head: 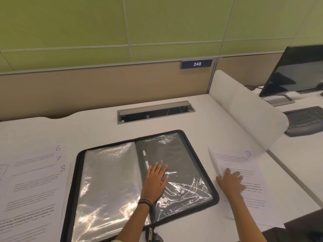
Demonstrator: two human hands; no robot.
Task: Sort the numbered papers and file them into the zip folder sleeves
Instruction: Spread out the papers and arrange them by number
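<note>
While one folder (108,172) lies open, four numbered papers (35,189) flank it.

A single wide-angle view comes from a camera worn on the person's head. It looks forward and steeply down from above the near edge of a white desk (201,117). The open zip folder (111,180) lies close beneath the lens and fills the lower middle of the frame. The upper half takes in a green wall (157,23) straight ahead. Straight lines bow toward the edges, where a monitor (293,70) sits at far right.
</note>
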